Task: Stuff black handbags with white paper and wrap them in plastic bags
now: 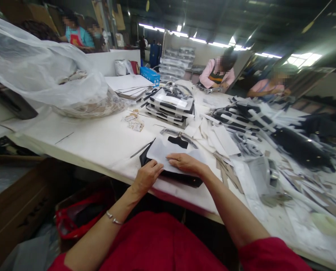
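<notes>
A black bag [184, 179] lies at the near edge of the white table [100, 139], wrapped in white tissue paper [163, 150]; a black tab [178, 141] with a metal clasp pokes out at its top. My left hand [146, 176] rests on the paper's near left corner, its fingers curled down and pinching the paper's edge. Flat on the paper lies my right hand [186, 163], with its fingers stretched toward the left hand. Both hands press the paper onto the bag.
A stack of black-and-white wrapped bags [170, 107] sits mid-table, small paper tags [134, 121] to its left. A large plastic sack [43, 75] fills the left. Loose bags, straps and paper [263, 128] cover the right. Other people work at the far end. A red bag [77, 218] lies below.
</notes>
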### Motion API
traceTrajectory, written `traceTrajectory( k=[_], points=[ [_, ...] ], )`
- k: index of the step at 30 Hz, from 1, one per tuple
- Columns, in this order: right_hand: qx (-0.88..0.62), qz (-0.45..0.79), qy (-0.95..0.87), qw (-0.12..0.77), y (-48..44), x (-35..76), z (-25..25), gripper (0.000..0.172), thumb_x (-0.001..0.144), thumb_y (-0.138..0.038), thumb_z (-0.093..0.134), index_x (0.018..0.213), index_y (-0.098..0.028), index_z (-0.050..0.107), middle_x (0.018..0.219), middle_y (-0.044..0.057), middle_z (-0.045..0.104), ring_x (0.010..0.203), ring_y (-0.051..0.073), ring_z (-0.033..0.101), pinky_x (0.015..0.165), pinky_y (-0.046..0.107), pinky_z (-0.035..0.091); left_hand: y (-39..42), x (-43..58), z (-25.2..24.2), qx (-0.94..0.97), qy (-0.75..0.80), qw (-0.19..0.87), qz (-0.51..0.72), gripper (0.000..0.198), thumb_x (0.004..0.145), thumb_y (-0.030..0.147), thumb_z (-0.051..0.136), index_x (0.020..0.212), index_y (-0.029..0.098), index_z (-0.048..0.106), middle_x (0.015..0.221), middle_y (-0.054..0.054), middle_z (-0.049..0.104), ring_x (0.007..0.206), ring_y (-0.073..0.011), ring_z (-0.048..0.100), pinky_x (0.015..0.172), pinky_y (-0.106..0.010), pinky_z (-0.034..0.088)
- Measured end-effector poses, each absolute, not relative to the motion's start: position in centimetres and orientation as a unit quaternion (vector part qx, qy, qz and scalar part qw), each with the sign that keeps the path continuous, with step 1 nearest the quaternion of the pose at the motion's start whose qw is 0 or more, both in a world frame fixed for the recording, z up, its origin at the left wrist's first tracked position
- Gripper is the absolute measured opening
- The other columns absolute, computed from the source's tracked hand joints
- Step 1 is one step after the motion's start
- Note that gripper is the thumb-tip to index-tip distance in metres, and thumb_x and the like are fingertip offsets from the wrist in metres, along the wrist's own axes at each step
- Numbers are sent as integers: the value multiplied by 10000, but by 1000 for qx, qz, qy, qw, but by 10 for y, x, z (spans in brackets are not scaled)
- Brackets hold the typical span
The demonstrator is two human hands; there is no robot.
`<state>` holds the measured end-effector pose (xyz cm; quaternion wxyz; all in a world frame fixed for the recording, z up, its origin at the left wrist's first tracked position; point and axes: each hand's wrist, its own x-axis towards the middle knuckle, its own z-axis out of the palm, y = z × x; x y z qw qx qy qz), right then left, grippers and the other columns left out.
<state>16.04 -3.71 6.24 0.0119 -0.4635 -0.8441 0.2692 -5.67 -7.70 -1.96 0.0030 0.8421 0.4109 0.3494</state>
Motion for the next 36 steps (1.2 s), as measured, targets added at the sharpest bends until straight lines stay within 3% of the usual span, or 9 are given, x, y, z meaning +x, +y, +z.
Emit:
traceTrajectory(
  k=[3, 8, 10, 13, 18, 22, 27, 31, 36],
  points=[
    [-492, 257, -832, -17, -51, 163, 78, 455, 955, -362, 476, 1371, -201, 567, 1429, 63, 549, 1322, 220, 500, 1138, 355, 337, -75, -54, -20, 837, 431, 0, 337, 219, 999, 295, 465, 992, 209, 667, 830, -14, 590, 748, -126, 573, 664, -225, 445],
    [-494, 172, -847, -96, -83, 153, 91, 715, 855, -507, 636, 1460, -178, 444, 1556, 152, 353, 1434, 324, 320, 1174, 553, 200, -73, -53, -22, 829, 454, -14, 326, 229, 997, 264, 462, 934, 197, 672, 799, -17, 586, 716, -131, 559, 634, -235, 431],
    [-500, 141, -847, -111, -88, 149, 92, 659, 866, -408, 651, 1455, -191, 447, 1557, 147, 356, 1428, 327, 330, 1168, 574, 199, -73, -53, -23, 827, 450, -26, 337, 229, 1000, 258, 454, 949, 193, 668, 789, -16, 584, 718, -133, 565, 645, -239, 440],
    [-503, 98, -854, -94, -82, 150, 93, 397, 961, -235, 473, 1346, -243, 566, 1461, 100, 510, 1379, 298, 414, 1154, 587, 214, -75, -53, -23, 821, 439, -31, 364, 220, 1003, 253, 448, 977, 192, 658, 787, -12, 585, 730, -127, 575, 667, -235, 457],
    [-479, 65, -873, -61, -67, 163, 80, 526, 901, -44, 353, 1343, -225, 572, 1403, 82, 572, 1386, 261, 405, 1182, 564, 134, -78, -56, -24, 813, 433, -8, 389, 193, 999, 241, 457, 996, 189, 643, 814, -14, 590, 738, -118, 588, 694, -224, 482],
    [-513, 136, -847, -42, -76, 170, 61, 528, 954, -155, 341, 1475, -206, 414, 1505, 89, 458, 1378, 228, 424, 1157, 514, 263, -80, -57, -26, 818, 423, 3, 390, 180, 996, 233, 463, 1014, 187, 636, 822, -18, 596, 762, -123, 600, 725, -228, 500],
    [-529, 143, -836, -35, -94, 165, 48, 680, 940, -488, 494, 1528, -200, 306, 1574, 125, 326, 1438, 297, 312, 1155, 590, 210, -82, -59, -27, 826, 415, 19, 381, 197, 1000, 228, 450, 1055, 183, 633, 848, -32, 607, 802, -135, 609, 769, -245, 518],
    [-546, 113, -830, -34, -105, 158, 39, 788, 892, -469, 590, 1550, -219, 236, 1615, 133, 204, 1462, 334, 236, 1150, 633, 142, -81, -61, -26, 823, 409, 34, 393, 208, 1001, 227, 441, 1066, 184, 634, 833, -29, 595, 771, -130, 601, 751, -240, 526],
    [-557, 124, -821, -26, -110, 155, 34, 846, 857, -464, 637, 1553, -218, 223, 1617, 122, 203, 1462, 342, 231, 1157, 637, 120, -85, -61, -26, 832, 404, 16, 381, 210, 997, 229, 447, 1035, 188, 650, 813, -31, 585, 754, -134, 599, 718, -240, 528]
  ],
)
